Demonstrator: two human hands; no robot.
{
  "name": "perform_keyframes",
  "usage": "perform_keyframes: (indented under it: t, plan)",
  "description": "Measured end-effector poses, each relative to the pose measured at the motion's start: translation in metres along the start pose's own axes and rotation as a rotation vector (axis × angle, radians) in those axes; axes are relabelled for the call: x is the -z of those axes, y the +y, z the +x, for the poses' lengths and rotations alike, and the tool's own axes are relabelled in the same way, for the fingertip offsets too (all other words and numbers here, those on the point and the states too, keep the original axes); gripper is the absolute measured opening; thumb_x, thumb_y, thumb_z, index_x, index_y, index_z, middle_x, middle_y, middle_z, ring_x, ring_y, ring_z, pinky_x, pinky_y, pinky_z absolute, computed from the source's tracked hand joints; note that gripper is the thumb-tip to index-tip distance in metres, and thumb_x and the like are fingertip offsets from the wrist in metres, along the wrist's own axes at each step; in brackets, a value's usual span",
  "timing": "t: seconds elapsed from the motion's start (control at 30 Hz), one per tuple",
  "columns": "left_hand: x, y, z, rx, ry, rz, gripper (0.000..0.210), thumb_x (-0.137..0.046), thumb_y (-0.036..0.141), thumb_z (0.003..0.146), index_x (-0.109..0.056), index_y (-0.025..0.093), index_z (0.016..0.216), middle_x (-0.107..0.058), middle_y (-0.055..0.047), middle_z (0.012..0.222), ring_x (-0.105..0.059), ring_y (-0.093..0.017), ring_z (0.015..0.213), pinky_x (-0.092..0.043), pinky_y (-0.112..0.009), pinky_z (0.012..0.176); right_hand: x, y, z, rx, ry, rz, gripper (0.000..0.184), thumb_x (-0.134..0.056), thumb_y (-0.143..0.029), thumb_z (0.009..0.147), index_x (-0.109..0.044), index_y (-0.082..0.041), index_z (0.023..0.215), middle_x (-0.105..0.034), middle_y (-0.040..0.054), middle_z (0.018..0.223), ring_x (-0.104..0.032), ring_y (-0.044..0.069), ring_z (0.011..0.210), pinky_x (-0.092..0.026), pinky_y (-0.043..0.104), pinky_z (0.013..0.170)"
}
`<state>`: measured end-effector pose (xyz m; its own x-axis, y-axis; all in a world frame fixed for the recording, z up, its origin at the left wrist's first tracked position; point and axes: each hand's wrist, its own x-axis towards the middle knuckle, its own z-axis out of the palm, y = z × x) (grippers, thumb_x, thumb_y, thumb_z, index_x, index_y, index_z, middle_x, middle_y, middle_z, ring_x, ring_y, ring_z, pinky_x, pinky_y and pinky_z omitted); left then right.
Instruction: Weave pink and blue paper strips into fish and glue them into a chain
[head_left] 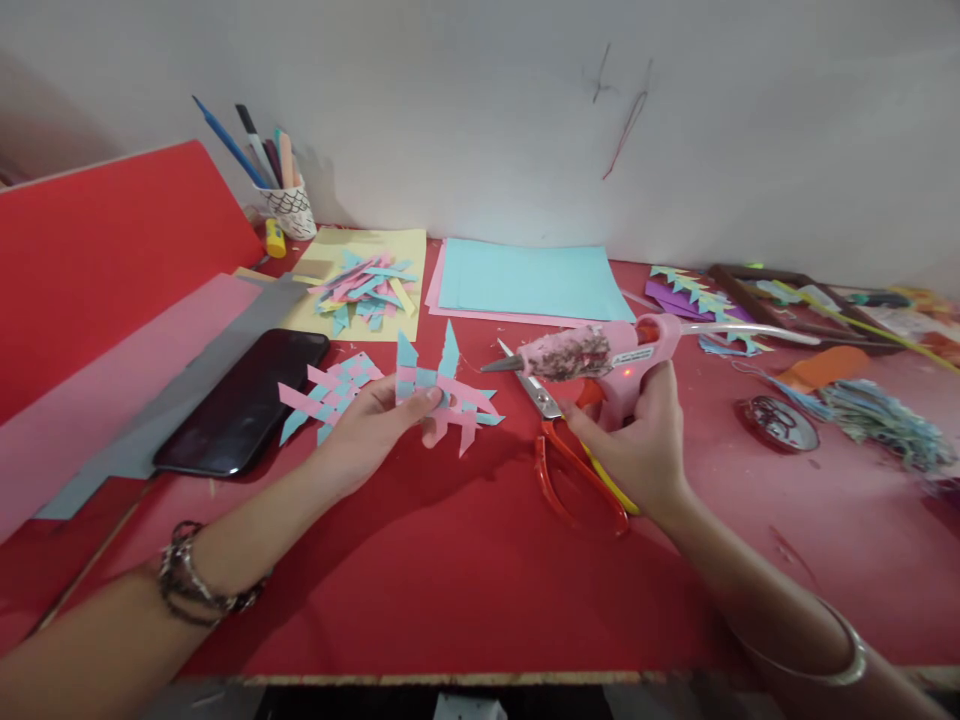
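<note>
Illumination is moderate and diffuse, apparently from overhead. The matte grey-white wall (465, 130) reads dull, with a reddish cast at far left. Glare: a pale sheen washes out the right side of the smooth red tabletop (465, 600). Shadows: a broad, soft-edged shadow spreads across the tabletop below the bare left hand (379, 415); a fainter one falls on the wall beside the white patterned cup (289, 212). A small red indicator light (628, 372) glows. Focus: fine detail is soft, blurring further toward the right edge. Distortion: wide-angle stretching affects the lower corners
</note>
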<state>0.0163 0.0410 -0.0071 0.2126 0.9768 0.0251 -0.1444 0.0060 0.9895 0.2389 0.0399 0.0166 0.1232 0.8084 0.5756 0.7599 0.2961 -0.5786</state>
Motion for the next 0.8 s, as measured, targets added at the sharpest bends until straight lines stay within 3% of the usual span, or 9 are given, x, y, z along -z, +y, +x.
perform_keyframes:
  t: [0.2,0.33,0.8]
  plan:
    - [-0.004,0.006,-0.002,-0.098,-0.01,0.222,0.025,-0.054,0.025,0.076,-0.053,0.018,0.052,-0.05,0.005,0.044,-0.048,-0.008,0.046,-0.04,-0.022,0.053,-0.001,0.001,-0.001,0.037,-0.08,-0.002,0.037,-0.063,-0.036,0.059,-0.029,-0.023,0.068,-0.034,-0.0085,0.054,-0.033,0.006,0.042,-0.027,0.02,0.034]
    - [-0.007,0.012,-0.003,-0.152,-0.007,0.251,0.028,-0.053,0.022,0.074,-0.051,0.018,0.047,-0.05,0.003,0.045,-0.047,-0.009,0.045,-0.039,-0.022,0.05,0.0,-0.003,0.0,0.026,-0.109,-0.016,0.032,-0.06,-0.033,0.058,-0.032,-0.023,0.07,-0.034,-0.0098,0.05,-0.032,0.006,0.039,-0.027,0.019,0.033]
    - [-0.008,0.011,-0.002,-0.139,0.032,0.269,0.027,-0.054,0.022,0.071,-0.051,0.018,0.044,-0.05,0.002,0.045,-0.047,-0.009,0.046,-0.039,-0.022,0.048,0.001,-0.003,0.001,0.066,-0.12,-0.055,0.022,-0.056,-0.028,0.061,-0.04,-0.022,0.076,-0.039,-0.0074,0.054,-0.035,0.007,0.04,-0.029,0.02,0.035]
